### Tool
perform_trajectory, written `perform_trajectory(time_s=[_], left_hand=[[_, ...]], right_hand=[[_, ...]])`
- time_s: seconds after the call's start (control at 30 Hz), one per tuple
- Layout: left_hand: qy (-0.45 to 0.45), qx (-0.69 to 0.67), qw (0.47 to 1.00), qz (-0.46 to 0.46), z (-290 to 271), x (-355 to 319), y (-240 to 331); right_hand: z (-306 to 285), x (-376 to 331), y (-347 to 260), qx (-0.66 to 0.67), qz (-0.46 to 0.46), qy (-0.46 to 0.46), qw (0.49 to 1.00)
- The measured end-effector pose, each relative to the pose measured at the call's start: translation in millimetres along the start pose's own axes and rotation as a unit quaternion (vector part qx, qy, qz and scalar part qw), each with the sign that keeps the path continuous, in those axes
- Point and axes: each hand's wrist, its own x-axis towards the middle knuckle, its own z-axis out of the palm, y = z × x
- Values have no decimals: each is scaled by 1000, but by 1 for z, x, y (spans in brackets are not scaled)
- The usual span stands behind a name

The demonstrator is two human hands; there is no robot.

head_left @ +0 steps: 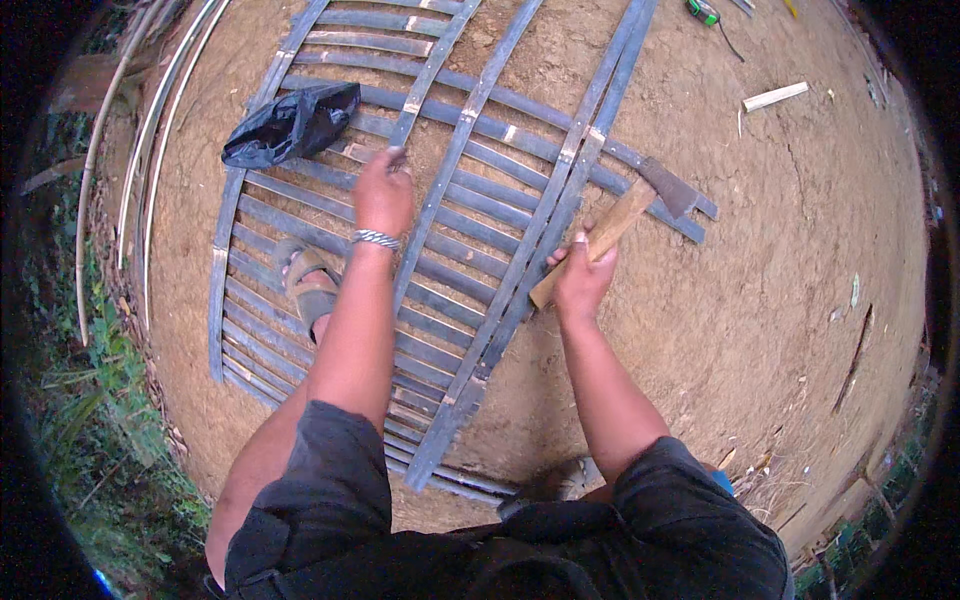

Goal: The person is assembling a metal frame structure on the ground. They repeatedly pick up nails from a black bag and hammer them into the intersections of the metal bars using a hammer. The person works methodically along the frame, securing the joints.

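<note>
In my right hand (585, 282) is a hatchet (622, 222), gripped by its wooden handle, with the dark metal head pointing up and right. The head is over the slat ends at the panel's right side. My left hand (384, 195), a woven bracelet at its wrist, is closed over a long strip of the dark slatted panel (470, 235). Whatever its fingertips pinch is too small to make out. This panel lies flat on the ground, its crosswise slats joined by long lengthwise strips. A black plastic bag (290, 125) rests on it, left of my left hand.
My sandalled left foot (310, 285) stands among the slats; my other foot (570, 480) is near the panel's near end. Long thin poles (125, 190) lie at the left by green plants. A green tape measure (703, 12) and a pale wood piece (775, 97) lie far right on bare earth.
</note>
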Motion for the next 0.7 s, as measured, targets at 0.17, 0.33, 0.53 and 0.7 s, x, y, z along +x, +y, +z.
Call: perform_trajectory(time_s=[0.17, 0.33, 0.53, 0.7], left_hand=[[-94, 44, 995, 5, 31, -9, 6], [-108, 1, 994, -8, 39, -6, -4], [-118, -38, 991, -53, 40, -1, 0], [-128, -70, 985, -95, 40, 2, -4]], right_hand=[[-4, 6, 3, 6, 23, -15, 1000], [4, 0, 6, 26, 21, -12, 999], [2, 4, 12, 29, 25, -6, 999], [6, 3, 12, 31, 15, -13, 999]])
